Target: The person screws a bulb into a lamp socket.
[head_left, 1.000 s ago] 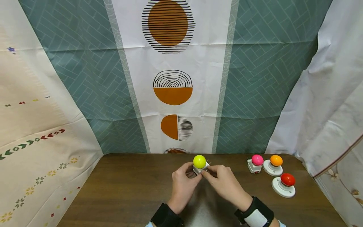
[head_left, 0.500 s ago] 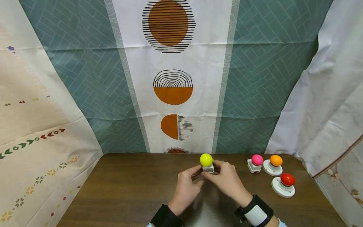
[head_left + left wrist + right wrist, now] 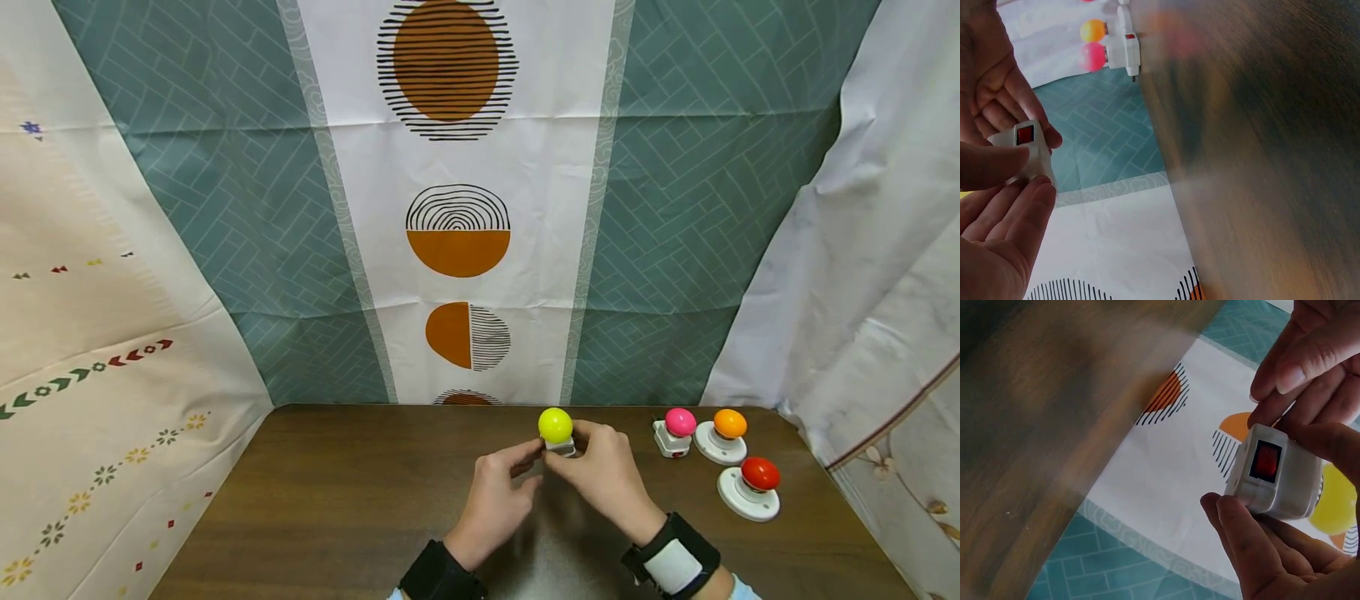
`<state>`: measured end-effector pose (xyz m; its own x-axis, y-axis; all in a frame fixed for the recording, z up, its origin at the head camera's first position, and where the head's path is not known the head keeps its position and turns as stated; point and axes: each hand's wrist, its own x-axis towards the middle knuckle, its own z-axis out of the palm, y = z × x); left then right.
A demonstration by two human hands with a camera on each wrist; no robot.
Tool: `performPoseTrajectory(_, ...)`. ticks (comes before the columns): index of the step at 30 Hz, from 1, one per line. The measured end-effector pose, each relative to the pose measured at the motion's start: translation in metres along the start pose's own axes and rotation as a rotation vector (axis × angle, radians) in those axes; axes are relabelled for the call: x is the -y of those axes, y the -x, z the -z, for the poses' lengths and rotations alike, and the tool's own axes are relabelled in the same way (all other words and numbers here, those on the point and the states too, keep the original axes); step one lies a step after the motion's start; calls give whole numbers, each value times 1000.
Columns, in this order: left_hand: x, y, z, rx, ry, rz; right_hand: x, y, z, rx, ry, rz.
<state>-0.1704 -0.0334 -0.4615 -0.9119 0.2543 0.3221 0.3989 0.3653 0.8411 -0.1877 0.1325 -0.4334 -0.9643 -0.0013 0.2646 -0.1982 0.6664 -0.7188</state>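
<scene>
My right hand (image 3: 606,477) grips a white lamp holder (image 3: 1294,478) above the table, its thumb on the near side. A yellow bulb (image 3: 555,425) sits upright in the holder. A red rocker switch (image 3: 1267,460) shows on the holder's base in both wrist views. My left hand (image 3: 495,498) is at the holder's left, forefinger extended to its edge; the thumb stands apart from it in the head and right wrist views. The left hand's other fingers are partly hidden.
At the table's right stand a pink bulb (image 3: 680,422) in a square white holder, an orange bulb (image 3: 730,423) and a red bulb (image 3: 761,474) on round white bases. A patterned curtain (image 3: 660,250) hangs behind the brown table (image 3: 337,500).
Both hands have moved a little to the right with the yellow bulb and its holder. The holder has turned. My left thumb has come away from it.
</scene>
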Motion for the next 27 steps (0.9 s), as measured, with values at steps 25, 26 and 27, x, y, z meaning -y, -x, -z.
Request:
performPoseTrajectory(25, 30, 11, 57, -104, -619, 80, -84, 22, 41, -147, 167, -231)
performPoseTrajectory(26, 32, 11, 57, -98, -631, 77, -87, 22, 42, -146, 166, -241)
performPoseTrajectory(27, 34, 11, 58, -92, -638, 78, -90, 21, 44, -142, 164, -252)
